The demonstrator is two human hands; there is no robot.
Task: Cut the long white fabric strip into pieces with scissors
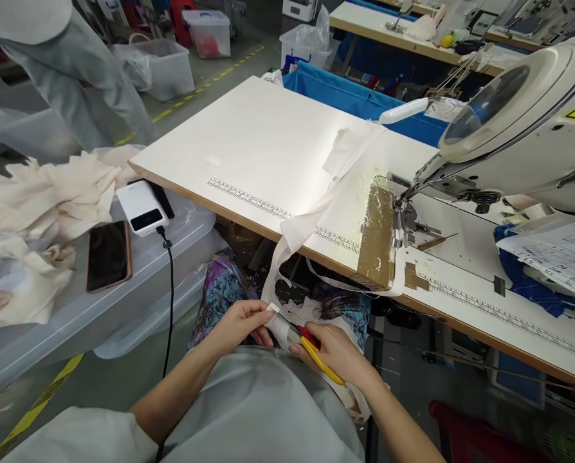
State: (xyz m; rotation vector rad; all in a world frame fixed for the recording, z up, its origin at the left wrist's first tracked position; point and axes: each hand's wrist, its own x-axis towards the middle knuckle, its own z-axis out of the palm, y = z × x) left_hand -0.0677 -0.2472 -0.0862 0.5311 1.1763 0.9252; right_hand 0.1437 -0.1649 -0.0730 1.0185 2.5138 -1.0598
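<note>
Over the lap (221,289), left hand (243,323) with fabric (280,330), right hand (338,350) with scissors (320,361).

Pinches with the bare left hand (245,321), thumb stretched forward, fingers bent beneath, at the end of a bare left forearm (184,382) slanting in from lower left. Grips with the bare right hand (339,350), digits curled, on a bare right forearm (396,415) rising from lower right. Holds both low before the grey-clad torso (268,411), close but apart.
</note>
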